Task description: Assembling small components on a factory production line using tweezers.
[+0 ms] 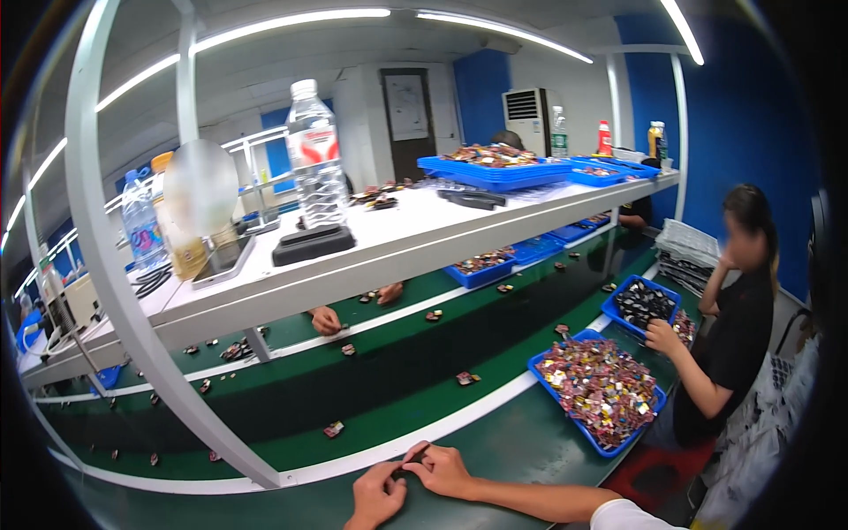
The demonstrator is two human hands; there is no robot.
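Observation:
My left hand (378, 495) and my right hand (438, 472) meet at the near edge of the green work surface (291, 505). Both have their fingers closed in a pinch, fingertips touching. Between them shows a small dark reddish piece (415, 454), mostly covered by the fingers, so its kind cannot be made out. Just beyond my hands, a small pink and dark part (333, 429) lies on the dark conveyor belt (291, 402). To the right of my right hand is a blue tray (535, 364) heaped with small red, yellow and white parts.
A person in black (742, 327) sits at the right, one hand by a blue tray of black pieces (645, 302). Across the belt, another person's hands (326, 321) handle parts. A white post (177, 371) and a shelf (389, 274) with a water bottle (316, 168) stand ahead.

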